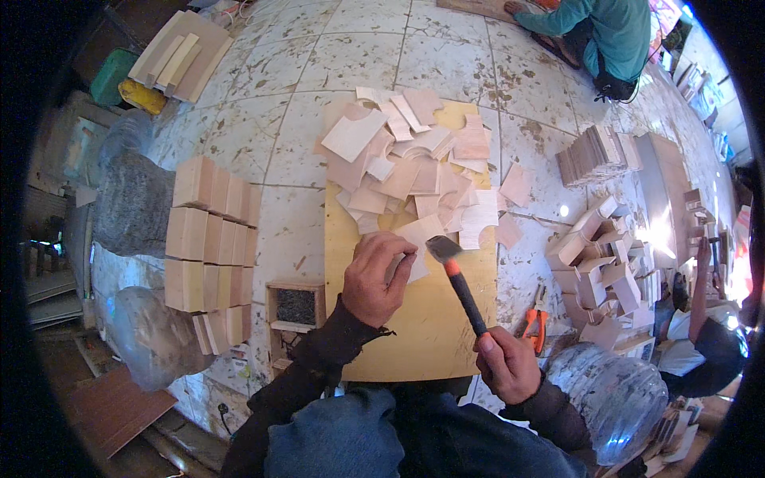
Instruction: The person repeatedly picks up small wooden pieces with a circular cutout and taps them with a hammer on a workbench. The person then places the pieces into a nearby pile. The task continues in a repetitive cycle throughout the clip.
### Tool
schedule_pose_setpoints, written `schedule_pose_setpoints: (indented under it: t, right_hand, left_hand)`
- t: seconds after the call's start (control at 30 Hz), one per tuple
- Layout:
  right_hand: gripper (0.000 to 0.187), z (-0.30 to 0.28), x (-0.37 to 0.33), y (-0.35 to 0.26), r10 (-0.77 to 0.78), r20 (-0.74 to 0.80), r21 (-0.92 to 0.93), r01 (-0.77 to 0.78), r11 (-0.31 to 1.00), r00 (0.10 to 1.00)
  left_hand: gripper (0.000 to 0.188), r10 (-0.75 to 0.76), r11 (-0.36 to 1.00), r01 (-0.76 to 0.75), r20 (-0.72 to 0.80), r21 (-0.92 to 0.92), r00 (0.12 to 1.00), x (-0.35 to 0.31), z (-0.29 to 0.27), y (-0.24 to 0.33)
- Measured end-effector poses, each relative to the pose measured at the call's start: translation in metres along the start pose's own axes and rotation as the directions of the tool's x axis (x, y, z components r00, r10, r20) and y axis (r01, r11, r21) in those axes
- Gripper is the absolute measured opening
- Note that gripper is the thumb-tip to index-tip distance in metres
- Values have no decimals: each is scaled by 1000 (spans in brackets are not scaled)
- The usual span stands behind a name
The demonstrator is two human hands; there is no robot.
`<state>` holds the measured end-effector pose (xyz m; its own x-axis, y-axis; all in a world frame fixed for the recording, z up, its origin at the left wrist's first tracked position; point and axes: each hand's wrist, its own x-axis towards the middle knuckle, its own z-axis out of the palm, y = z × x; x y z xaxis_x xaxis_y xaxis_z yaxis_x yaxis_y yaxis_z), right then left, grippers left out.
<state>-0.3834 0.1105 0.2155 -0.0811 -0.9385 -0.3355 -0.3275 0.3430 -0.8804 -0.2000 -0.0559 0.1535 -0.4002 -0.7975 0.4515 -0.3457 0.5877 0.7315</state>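
Note:
My right hand [508, 364] is wrapped round the black and orange handle of a hammer [466, 296]. Its dark head is raised just to the right of my left hand [376, 277]. The thumb and fingers of that left hand are pinched together; what lies between them, if anything, is too small to make out. A pale wood piece [417, 269] shows partly behind the left fingertips, on a yellow board [426, 338] in front of me. Beyond both hands, many thin wood pieces [406, 171], several with curved cutouts, lie heaped over the board's far half.
Stacked wooden blocks [209, 239] stand left of the board, near a small box of dark bits [296, 306]. Orange-handled pliers [535, 325] lie at the right. Farther right are assembled wood pieces [602, 267] and a stack of thin boards [594, 157]. Another person [610, 36] sits at the far right.

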Motion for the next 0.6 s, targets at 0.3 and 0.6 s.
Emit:
schedule_pose_setpoints:
  t: [0.3, 0.6]
  right_hand:
    - [41, -9, 2, -22, 22, 101, -14, -20, 1000, 995]
    - [39, -13, -5, -24, 188, -36, -58, -190, 980, 982]
  left_hand:
    - [35, -265, 952, 267, 37, -153, 964, -12, 3, -3]
    - [95, -167, 968, 176, 63, -179, 984, -18, 10, -27]
